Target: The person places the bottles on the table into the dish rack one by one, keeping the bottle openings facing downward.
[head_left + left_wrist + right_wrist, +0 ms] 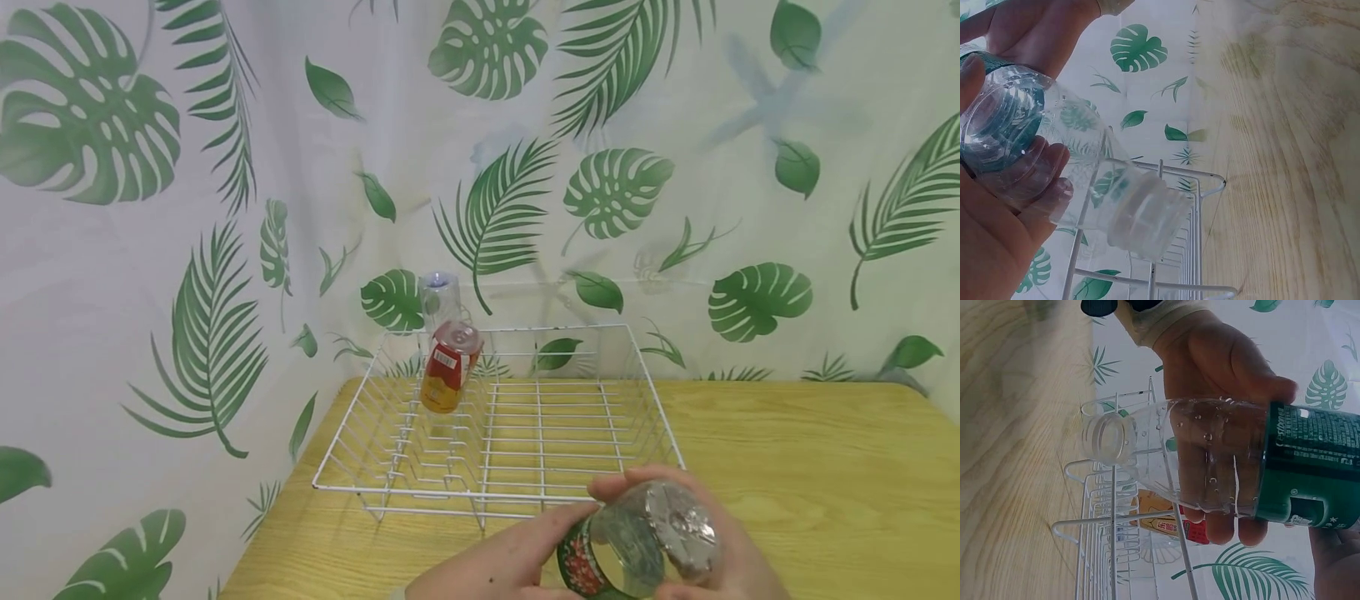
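Observation:
Both hands hold one clear plastic bottle (1222, 456) with a green label (1310, 469). Its uncapped mouth (1109, 439) points down toward the table, and droplets cling to its wall. In the head view the base (678, 525) faces up. My left hand (517, 550) grips it from the left; in the left wrist view its fingers (1047, 169) lie along the bottle's shoulder. From the right, my right hand (727, 542) wraps round the base end, fingertips over the far side. The bottle is in front of the near right corner of a white wire rack (495, 497).
In the rack's left part stands a bottle with a red and yellow label (442, 375). Behind it is another clear container (438, 296) with a bluish top. The rack sits on a wood-grain table (810, 483), with a leaf-patterned curtain (660, 100) around it.

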The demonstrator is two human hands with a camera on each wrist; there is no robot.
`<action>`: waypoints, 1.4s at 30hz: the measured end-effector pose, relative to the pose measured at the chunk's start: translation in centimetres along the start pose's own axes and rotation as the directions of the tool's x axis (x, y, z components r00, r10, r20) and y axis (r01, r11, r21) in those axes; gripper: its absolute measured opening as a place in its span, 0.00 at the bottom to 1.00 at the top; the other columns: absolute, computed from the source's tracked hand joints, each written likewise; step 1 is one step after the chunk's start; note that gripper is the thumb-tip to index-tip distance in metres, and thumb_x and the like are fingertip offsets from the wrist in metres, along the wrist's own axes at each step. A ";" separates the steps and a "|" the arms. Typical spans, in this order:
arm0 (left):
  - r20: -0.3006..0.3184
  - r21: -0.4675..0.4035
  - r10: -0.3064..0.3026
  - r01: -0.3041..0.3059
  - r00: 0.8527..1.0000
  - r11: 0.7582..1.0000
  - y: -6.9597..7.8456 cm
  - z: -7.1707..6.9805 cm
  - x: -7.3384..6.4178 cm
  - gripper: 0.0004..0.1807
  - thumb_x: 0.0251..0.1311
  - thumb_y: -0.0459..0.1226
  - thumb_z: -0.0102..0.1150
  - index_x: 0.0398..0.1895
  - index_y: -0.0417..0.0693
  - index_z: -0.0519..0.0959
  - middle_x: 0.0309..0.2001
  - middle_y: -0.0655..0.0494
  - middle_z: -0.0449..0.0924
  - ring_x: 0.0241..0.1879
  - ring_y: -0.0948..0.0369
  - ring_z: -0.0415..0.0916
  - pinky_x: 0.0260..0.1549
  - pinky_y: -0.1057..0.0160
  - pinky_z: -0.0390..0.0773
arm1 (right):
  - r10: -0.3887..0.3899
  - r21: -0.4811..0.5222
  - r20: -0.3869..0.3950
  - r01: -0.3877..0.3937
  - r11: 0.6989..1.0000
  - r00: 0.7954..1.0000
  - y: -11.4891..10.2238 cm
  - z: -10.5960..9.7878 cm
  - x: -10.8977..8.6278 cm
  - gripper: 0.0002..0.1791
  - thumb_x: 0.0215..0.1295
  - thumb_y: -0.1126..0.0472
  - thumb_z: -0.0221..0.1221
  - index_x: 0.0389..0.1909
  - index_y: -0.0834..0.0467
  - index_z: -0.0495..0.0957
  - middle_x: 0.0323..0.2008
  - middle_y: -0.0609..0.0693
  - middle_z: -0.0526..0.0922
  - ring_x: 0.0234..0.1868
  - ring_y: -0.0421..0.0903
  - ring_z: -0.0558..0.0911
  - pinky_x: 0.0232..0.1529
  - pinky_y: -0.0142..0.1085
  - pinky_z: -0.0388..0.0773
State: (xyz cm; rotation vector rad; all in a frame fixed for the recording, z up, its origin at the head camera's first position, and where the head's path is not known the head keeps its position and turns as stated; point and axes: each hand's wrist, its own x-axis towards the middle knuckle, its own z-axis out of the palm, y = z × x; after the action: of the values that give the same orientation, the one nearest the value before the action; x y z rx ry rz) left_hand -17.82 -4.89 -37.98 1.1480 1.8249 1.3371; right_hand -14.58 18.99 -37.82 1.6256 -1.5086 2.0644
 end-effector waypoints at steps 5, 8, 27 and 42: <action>0.014 -0.063 -0.011 0.012 1.000 0.998 0.2 0.0 0.3 0.32 0.70 0.47 0.61 0.73 0.74 0.61 0.62 0.69 0.74 0.61 0.68 0.72 0.58 0.64 0.73 | 0.043 -0.027 -0.040 -0.044 0.999 0.998 -0.2 0.1 -0.3 0.35 0.71 0.73 0.57 0.73 0.74 0.51 0.69 0.65 0.68 0.68 0.55 0.72 0.63 0.39 0.73; -0.011 -0.002 -0.018 0.018 1.000 1.000 0.1 -0.2 0.2 0.33 0.70 0.48 0.61 0.74 0.76 0.60 0.64 0.71 0.72 0.63 0.68 0.69 0.58 0.64 0.72 | 0.057 -0.033 -0.046 -0.059 0.998 0.997 -0.3 0.0 -0.3 0.36 0.70 0.74 0.58 0.73 0.74 0.52 0.69 0.65 0.68 0.68 0.55 0.72 0.62 0.40 0.74; -0.469 0.450 0.090 0.151 0.878 0.880 -0.7 -6.7 -4.1 0.37 0.72 0.54 0.56 0.80 0.72 0.52 0.75 0.66 0.59 0.72 0.56 0.61 0.64 0.45 0.69 | 0.151 -0.050 -0.124 -0.158 0.986 0.981 -0.9 -1.0 -0.8 0.36 0.64 0.80 0.53 0.72 0.74 0.51 0.68 0.68 0.67 0.68 0.57 0.72 0.55 0.48 0.80; -0.728 0.364 -0.028 0.421 0.685 0.831 -3.4 -13.7 -9.1 0.43 0.72 0.54 0.56 0.82 0.53 0.49 0.78 0.44 0.53 0.75 0.42 0.52 0.66 0.32 0.57 | 0.123 -0.116 -0.130 -0.138 0.984 0.984 -1.3 -1.6 -0.8 0.35 0.68 0.77 0.56 0.71 0.77 0.51 0.67 0.69 0.69 0.67 0.56 0.73 0.56 0.43 0.79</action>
State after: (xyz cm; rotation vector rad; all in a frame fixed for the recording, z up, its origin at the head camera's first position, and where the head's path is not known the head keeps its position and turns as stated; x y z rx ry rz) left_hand -26.34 -19.35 -37.13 0.5856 2.9200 1.2534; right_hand -14.57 21.18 -37.55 1.3636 -1.7057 2.0452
